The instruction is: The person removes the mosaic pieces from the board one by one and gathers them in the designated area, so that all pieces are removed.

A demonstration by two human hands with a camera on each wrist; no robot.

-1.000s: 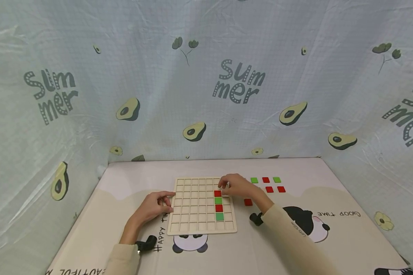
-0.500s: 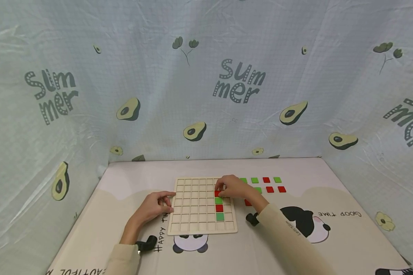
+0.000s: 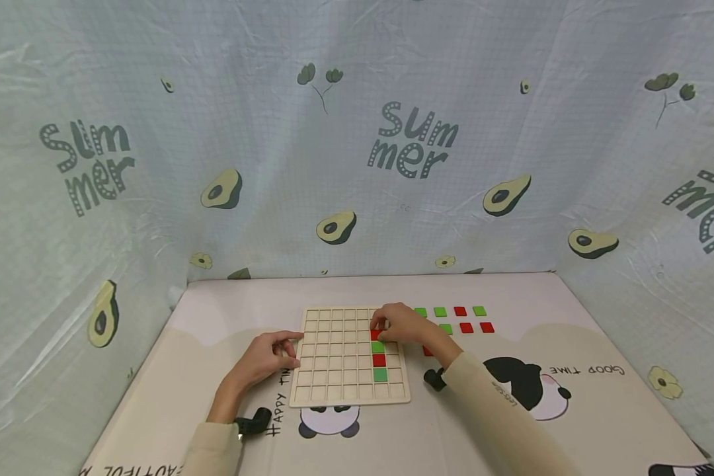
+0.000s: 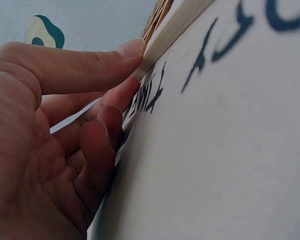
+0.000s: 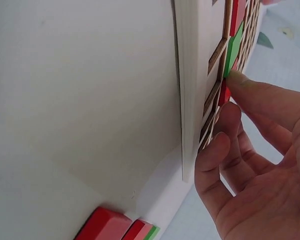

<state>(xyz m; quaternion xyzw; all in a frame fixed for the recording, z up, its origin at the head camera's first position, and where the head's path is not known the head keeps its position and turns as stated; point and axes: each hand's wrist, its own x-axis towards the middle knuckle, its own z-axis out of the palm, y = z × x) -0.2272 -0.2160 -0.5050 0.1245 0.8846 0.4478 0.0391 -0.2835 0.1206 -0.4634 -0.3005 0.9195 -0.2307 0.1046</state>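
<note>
A pale wooden grid board (image 3: 333, 357) lies on the table, with a column of red and green square tiles near its right side. My right hand (image 3: 406, 322) pinches the top red tile (image 3: 376, 336) of that column, thumb at its near side and forefinger at its far side. The right wrist view shows the thumb where this red tile (image 5: 223, 94) meets the green tile (image 5: 233, 50). My left hand (image 3: 266, 357) touches the board's left edge with thumb and forefinger spread apart. From the left wrist, the straight thumb (image 4: 100, 67) presses the board's side.
Loose green tiles (image 3: 440, 312) and red tiles (image 3: 467, 328) lie in rows right of the board, some partly behind the right hand. A printed curtain (image 3: 274, 165) stands behind the table and at both sides. The tablecloth (image 3: 452, 430) carries panda drawings.
My right hand has shifted slightly left and closed its thumb and forefinger about the top red tile, uncovering more loose tiles at the right. The left hand and board have stayed in place.
</note>
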